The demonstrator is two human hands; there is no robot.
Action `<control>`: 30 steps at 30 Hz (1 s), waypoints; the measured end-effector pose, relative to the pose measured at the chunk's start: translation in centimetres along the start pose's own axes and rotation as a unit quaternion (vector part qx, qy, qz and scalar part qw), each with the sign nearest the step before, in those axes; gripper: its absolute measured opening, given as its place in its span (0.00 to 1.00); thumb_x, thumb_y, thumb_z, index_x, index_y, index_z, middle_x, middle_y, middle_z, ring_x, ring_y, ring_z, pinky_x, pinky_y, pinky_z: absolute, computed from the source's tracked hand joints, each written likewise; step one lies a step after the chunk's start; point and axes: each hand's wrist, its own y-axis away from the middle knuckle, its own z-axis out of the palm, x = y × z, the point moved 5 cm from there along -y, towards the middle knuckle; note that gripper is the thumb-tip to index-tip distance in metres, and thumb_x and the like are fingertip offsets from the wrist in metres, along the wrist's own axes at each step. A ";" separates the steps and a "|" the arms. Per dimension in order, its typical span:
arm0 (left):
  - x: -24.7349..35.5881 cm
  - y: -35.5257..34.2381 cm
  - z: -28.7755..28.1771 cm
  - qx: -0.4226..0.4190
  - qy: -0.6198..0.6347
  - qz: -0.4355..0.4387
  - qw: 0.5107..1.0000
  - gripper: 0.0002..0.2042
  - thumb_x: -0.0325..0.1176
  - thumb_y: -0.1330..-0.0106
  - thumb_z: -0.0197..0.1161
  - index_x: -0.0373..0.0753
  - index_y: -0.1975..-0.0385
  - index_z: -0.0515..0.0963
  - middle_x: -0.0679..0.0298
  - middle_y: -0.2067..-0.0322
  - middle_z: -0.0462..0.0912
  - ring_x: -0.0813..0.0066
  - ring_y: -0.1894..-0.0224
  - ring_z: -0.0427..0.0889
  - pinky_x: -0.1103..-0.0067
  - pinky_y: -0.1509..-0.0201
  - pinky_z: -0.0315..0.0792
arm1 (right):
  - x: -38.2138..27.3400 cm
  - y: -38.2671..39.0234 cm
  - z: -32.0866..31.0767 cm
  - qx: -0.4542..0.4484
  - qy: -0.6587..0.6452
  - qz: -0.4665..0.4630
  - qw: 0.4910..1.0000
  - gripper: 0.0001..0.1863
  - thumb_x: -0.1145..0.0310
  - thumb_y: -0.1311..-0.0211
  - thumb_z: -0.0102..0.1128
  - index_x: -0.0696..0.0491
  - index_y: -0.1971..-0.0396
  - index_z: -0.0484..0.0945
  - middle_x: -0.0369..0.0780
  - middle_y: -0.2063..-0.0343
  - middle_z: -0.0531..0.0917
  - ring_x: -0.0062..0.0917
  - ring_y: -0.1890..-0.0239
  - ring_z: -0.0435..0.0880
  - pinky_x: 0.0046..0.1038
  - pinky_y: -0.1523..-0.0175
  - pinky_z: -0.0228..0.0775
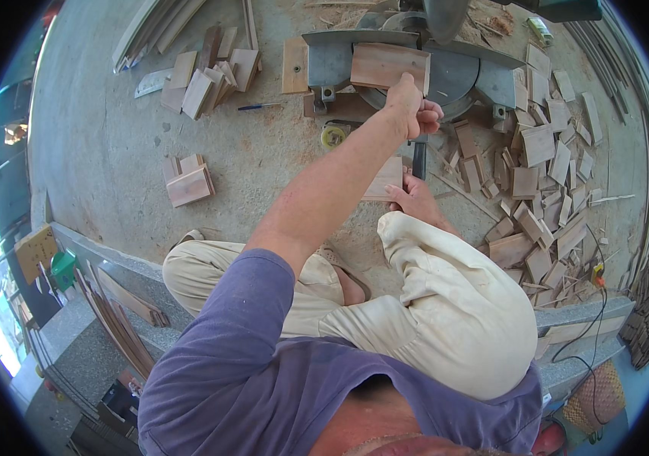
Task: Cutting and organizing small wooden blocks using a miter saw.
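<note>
My left arm reaches forward to a miter saw [453,76] on the floor. At its table, my left hand [408,105] is closed at the near edge of a reddish wooden board [385,64], one digit on top and the other fingers curled. The board lies against the saw's fence, left of the middle. Closer to me, my right hand [415,199] grips a short, pale wooden piece [382,181] by its right edge. That piece is partly hidden by my left forearm. Just beyond my right hand is the saw's black handle [419,159].
A pile of wooden offcuts [537,144] spreads at the right. Small stacked blocks [189,182] and more cut pieces [218,76] lie left. A yellow tape measure [333,136] and a blue pen [257,106] rest near the saw. A black cable [601,311] runs at the lower right.
</note>
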 end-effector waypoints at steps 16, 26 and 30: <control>5.2 7.5 -15.5 0.182 -0.042 0.355 0.916 0.13 0.39 0.27 0.63 0.36 0.69 0.79 0.62 0.73 0.83 0.77 0.71 0.84 0.78 0.66 0.80 | -14.4 -7.5 -5.0 0.092 -0.052 -0.124 0.987 0.19 0.60 0.30 0.67 0.59 0.48 0.80 0.36 0.72 0.86 0.18 0.77 0.83 0.24 0.66 0.80; 3.6 8.0 -10.3 0.225 -0.552 0.576 0.559 0.19 0.40 0.41 0.73 0.32 0.57 0.81 0.53 0.49 0.83 0.49 0.55 0.84 0.64 0.50 0.77 | -16.6 -4.4 -4.5 0.296 0.564 -0.428 0.641 0.32 0.54 0.44 0.75 0.43 0.38 0.79 0.44 0.40 0.78 0.40 0.34 0.72 0.46 0.33 0.63; 6.0 6.0 -10.4 0.215 -0.562 0.514 0.612 0.20 0.38 0.42 0.74 0.32 0.54 0.80 0.54 0.46 0.84 0.51 0.53 0.84 0.66 0.50 0.77 | -16.8 -7.5 -4.7 0.311 0.529 -0.419 0.669 0.30 0.49 0.47 0.77 0.43 0.44 0.83 0.42 0.42 0.80 0.41 0.34 0.72 0.46 0.30 0.59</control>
